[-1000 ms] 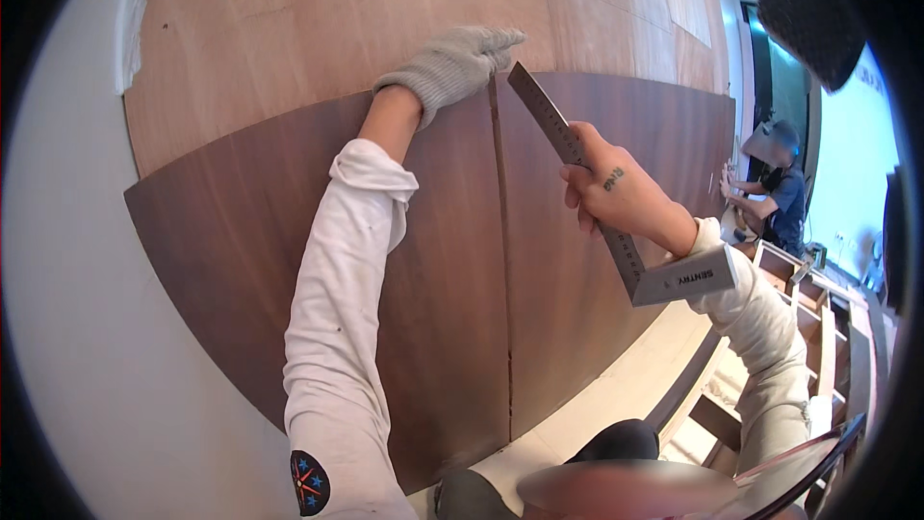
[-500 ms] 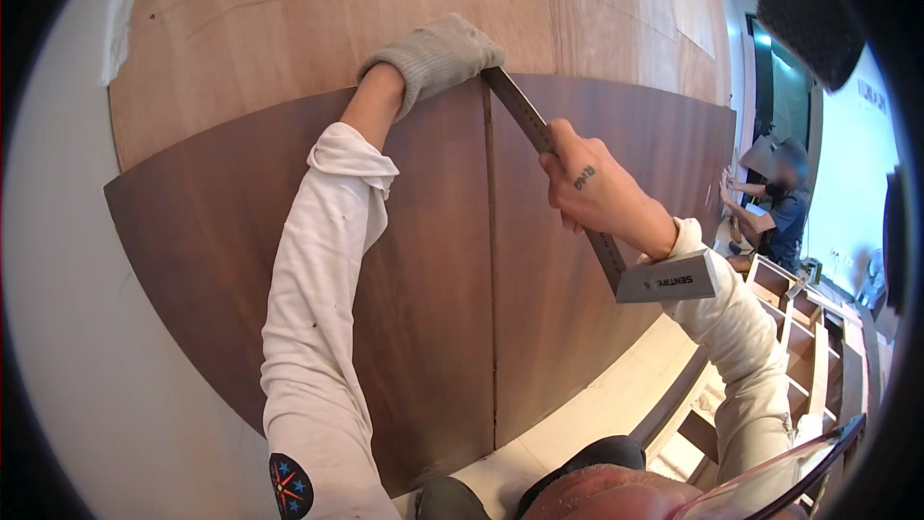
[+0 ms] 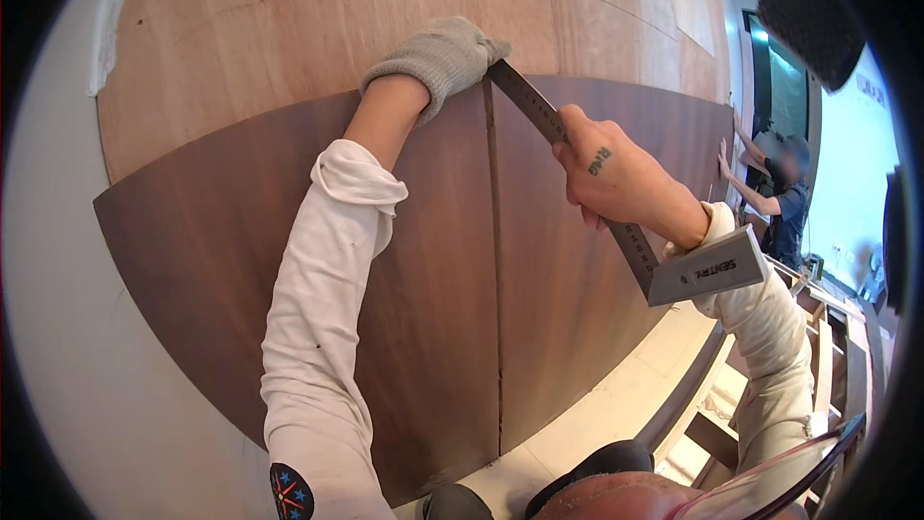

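Observation:
My right hand [image 3: 628,173], bare, is closed around the middle of the blade of a steel try square [image 3: 708,272]. The square slants from upper left to lower right, its thick silver stock beside my right wrist. My left hand [image 3: 428,60], in a grey knit glove, is closed at the blade's far tip; its fingers are partly hidden. That tip lies at the top of a narrow groove [image 3: 496,260] between two dark brown wood-grain panels [image 3: 404,289]. Pale plywood [image 3: 298,29] rises beyond the panels' upper edge.
A white wall [image 3: 67,260] borders the panels on the left. At the right edge a co-worker [image 3: 789,197] has hands against the panel's far side. Wooden framing [image 3: 818,327] stands at the lower right, near pale floor tiles [image 3: 616,376].
My right hand and the square's stock have shifted to the right, while the blade's tip stays by my left hand. The co-worker's hands and arms have moved.

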The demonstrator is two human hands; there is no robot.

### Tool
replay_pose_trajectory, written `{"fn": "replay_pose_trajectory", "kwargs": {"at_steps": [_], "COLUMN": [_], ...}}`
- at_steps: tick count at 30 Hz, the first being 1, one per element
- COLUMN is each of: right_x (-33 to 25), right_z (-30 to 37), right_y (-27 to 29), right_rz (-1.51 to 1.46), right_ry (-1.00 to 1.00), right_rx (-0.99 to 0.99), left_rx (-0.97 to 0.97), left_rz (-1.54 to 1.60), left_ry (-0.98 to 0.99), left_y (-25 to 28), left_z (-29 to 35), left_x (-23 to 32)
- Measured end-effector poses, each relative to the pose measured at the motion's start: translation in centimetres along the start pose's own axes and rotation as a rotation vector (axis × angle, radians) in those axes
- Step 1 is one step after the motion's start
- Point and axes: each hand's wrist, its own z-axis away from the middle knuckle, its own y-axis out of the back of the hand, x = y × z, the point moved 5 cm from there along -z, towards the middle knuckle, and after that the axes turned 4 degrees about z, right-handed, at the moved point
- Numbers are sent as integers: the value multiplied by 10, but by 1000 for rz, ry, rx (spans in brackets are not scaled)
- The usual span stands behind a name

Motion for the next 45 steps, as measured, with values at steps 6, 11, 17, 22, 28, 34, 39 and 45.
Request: {"fn": "replay_pose_trajectory", "kwargs": {"at_steps": [6, 11, 17, 22, 28, 34, 39, 45], "right_x": [15, 12, 28, 17, 30, 29, 30, 21], "right_z": [-7, -12, -25, -17, -33, -36, -44, -18], "right_y": [-18, -30, -51, -45, -63, -72, -86, -58], "right_rz": [-49, -84, 44, -103, -1, -63, -78, -196], "right_ry": [-32, 3, 145, -17, 159, 141, 138, 20], "right_rx": [75, 117, 286, 146, 315, 307, 341, 148], "left_rx": [-37, 4, 5, 42, 74, 110, 84, 128], "left_rz": [-55, -120, -143, -128, -185, -185, -172, -167], "left_ry": [50, 22, 27, -29, -19, 39, 43, 47], "left_y": [0, -4, -7, -8, -6, -7, -13, -11], "left_z": [1, -11, 1, 4, 0, 1, -2, 8], "left_x": [13, 1, 8, 11, 14, 6, 5, 3]}}
